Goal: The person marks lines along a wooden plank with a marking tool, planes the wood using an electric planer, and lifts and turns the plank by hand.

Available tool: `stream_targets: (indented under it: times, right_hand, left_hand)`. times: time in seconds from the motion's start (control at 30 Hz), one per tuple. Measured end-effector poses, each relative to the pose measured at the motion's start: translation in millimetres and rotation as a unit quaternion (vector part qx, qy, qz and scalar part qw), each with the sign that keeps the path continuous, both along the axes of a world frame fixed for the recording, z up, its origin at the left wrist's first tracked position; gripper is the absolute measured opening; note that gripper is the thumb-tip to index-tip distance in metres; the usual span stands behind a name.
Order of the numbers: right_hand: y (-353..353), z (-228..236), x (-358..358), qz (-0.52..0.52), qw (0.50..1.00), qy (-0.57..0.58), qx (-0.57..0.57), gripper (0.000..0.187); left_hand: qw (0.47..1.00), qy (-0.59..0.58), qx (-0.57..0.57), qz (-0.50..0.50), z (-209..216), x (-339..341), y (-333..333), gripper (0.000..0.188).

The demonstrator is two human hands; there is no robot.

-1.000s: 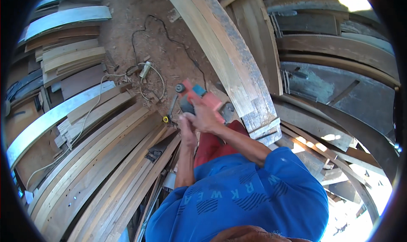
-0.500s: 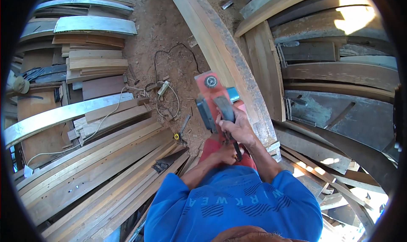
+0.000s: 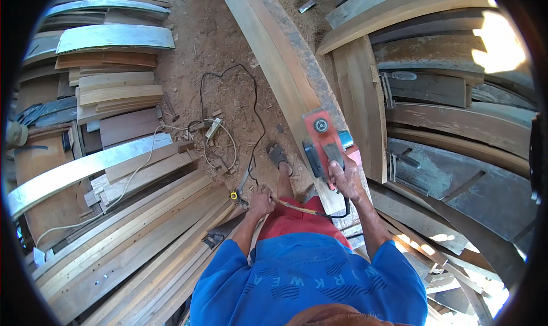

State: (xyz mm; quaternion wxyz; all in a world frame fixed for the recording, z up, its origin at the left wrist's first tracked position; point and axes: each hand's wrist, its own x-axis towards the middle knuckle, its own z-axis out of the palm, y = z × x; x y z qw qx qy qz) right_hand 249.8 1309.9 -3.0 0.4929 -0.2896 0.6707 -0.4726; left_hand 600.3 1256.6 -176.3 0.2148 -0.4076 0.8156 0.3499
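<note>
My right hand (image 3: 346,179) is wrapped round the grey handle of a red electric planer (image 3: 321,138). The planer rests on, or just over, the near part of a long pale wooden board (image 3: 268,52) that runs away to the upper left. From the planer's rear the black power cord (image 3: 310,212) bends left across my red shorts. My left hand (image 3: 262,200), out to the left, grips this cord, with more of it trailing away over the ground. Which part of the planer's sole touches the wood is hidden.
A white extension socket (image 3: 213,128) lies on the dirt floor with its cable looped. Near my left hand is a yellow tape measure (image 3: 233,195). Stacked planks (image 3: 131,212) line the left, and boards with clamps (image 3: 394,89) stand at the right.
My right hand has carried the planer right and nearer, over the board. My left hand has moved left from beside the planer, drawing the cord out. My sandalled foot now shows.
</note>
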Motion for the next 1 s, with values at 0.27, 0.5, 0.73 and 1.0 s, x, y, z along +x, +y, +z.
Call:
stream_targets:
  times: [0.27,0.5,0.73,1.0]
  right_hand:
    - [-203,-21,-32,-0.012,0.992,0.120,-0.021,0.038]
    - [-407,-7,-101,0.080,0.986,0.142,-0.025,0.049]
    - [-359,-14,-88,0.049,0.998,0.024,-0.043,0.046]
    - [-60,7,-32,0.058,0.991,0.119,0.022,0.048]
  left_hand:
    - [0.903,0.198,-0.010,0.380,-18,-73,-9,0.086]
    - [0.869,0.279,0.224,0.342,26,-170,41,0.091]
    - [0.915,0.256,0.170,0.260,20,-170,38,0.087]
    - [0.933,0.272,0.138,0.191,21,-158,67,0.070]
